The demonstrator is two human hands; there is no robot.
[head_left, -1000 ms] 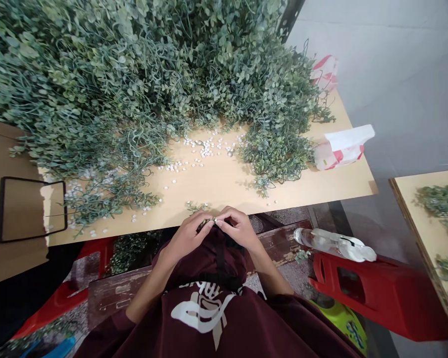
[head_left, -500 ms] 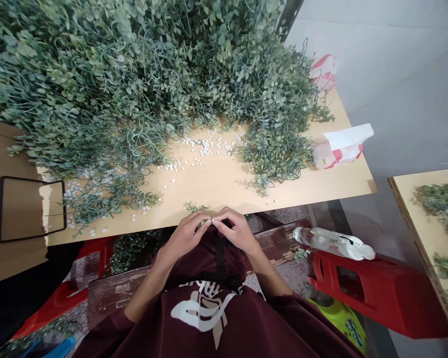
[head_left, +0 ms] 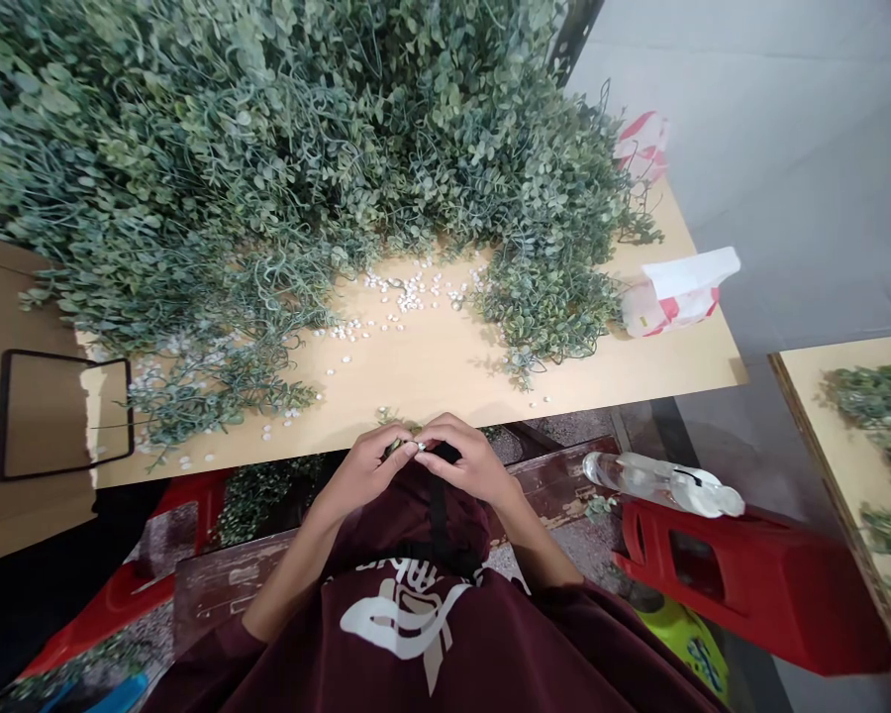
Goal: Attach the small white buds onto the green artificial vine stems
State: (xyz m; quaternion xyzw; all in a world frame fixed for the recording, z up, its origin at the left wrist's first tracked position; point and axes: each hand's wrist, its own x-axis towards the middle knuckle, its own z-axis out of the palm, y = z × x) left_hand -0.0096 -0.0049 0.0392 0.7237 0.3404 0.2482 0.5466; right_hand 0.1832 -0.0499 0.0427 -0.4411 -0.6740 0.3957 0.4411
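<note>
My left hand (head_left: 369, 467) and my right hand (head_left: 466, 458) meet at the table's front edge, fingertips pinched together. A small leafy sprig (head_left: 392, 417) of green foliage sticks out beyond my left fingers, its stem mostly hidden in their grip. Between the fingertips shows a tiny white bead-like piece (head_left: 421, 447), pinched by my right thumb and finger. More small white pieces (head_left: 410, 294) lie scattered over the table (head_left: 423, 356) in front of the hands.
A large heap of leafy stems (head_left: 282, 129) covers the table's back. A smaller bunch (head_left: 553, 297) lies right of centre, near a tissue pack (head_left: 672, 302). At left is a cardboard box (head_left: 30, 396); a red stool (head_left: 757, 584) with a bottle (head_left: 639, 475) stands at right.
Both hands stay together in nearly the same place. My right fingers have shifted slightly left and curled, and the sprig has turned a little behind the fingers.
</note>
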